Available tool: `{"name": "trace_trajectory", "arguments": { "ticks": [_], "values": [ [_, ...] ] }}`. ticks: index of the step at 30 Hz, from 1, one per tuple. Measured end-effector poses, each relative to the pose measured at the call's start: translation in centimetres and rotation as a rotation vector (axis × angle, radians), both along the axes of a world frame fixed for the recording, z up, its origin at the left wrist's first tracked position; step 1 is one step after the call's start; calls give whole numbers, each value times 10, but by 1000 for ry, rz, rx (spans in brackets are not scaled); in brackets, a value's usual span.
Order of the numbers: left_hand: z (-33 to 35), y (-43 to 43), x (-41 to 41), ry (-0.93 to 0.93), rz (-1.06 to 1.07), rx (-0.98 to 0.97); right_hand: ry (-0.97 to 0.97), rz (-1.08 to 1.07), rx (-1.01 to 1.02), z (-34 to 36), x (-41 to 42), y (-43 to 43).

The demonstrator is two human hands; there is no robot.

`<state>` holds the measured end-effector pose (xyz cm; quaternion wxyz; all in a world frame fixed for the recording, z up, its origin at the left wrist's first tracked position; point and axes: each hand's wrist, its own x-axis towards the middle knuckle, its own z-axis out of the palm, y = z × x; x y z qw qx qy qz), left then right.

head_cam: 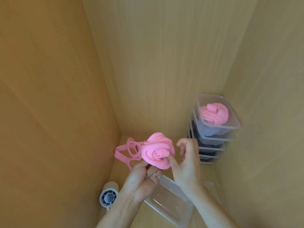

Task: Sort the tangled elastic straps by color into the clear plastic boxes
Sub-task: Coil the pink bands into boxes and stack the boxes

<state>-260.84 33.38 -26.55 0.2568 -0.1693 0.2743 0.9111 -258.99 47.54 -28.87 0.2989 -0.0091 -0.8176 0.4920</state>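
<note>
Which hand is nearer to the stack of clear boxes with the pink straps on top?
The right hand, just left of the stack of boxes. The left hand is farther left, gripping the pink bundle from below.

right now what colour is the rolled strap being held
Pink; the rolled strap shows best in the head view.

"Could you make out the fingertips of the left hand [139, 181]?"

"No. They were tucked under the pink roll [158, 150], and both forearms ran off the bottom edge."

"And the stack of boxes [213, 146]?"

"The lower ones held something dark (too murky to name), and the right hand [185, 163] covered their near corner."

"The grey cylinder [108, 195]?"

"Partly behind the left forearm; I couldn't identify it. The wrists hid part of the empty clear box [171, 201], and the loose pink loops [130, 150] vanished behind the roll."
</note>
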Motion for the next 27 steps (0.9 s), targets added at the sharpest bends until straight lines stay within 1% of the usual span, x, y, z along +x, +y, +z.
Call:
{"name": "trace_trajectory", "arguments": {
  "ticks": [1,2,4,5,8,9,12,14,18,19,21,23,25,27],
  "values": [
    [-2,3,0,-4,8,-8,18,-5,60,-2,2,-3],
    [-3,7,1,-8,17,-21,15,-13,78,-3,4,-6],
    [-7,12,2,-3,29,-65,-37,-36,34,-5,7,-9],
    [-9,14,3,6,30,-89,-78,-19,-29,-5,10,-10],
    [-14,14,1,52,63,-188,-285,180,-380,2,15,-8],
    [-16,14,1,79,77,-223,-355,219,-460,4,16,-7],
    [-23,13,8,123,65,-279,-536,177,-524,6,13,-11],
    [-28,10,12,117,52,-273,-585,170,-587,5,10,-13],
    [-32,2,16,90,24,-239,-653,269,-804,1,9,-9],
    [-33,0,17,90,17,-235,-655,290,-823,-2,8,-6],
    [-32,-4,20,87,-2,-218,-617,319,-793,-2,8,-4],
    [-32,-14,20,109,-36,-198,-550,324,-676,-3,12,-4],
    [-28,-24,20,161,-100,-161,-532,333,-559,-3,19,-7],
    [-26,-31,20,214,-169,-106,-535,291,-611,-7,21,-11]
  ]
}}
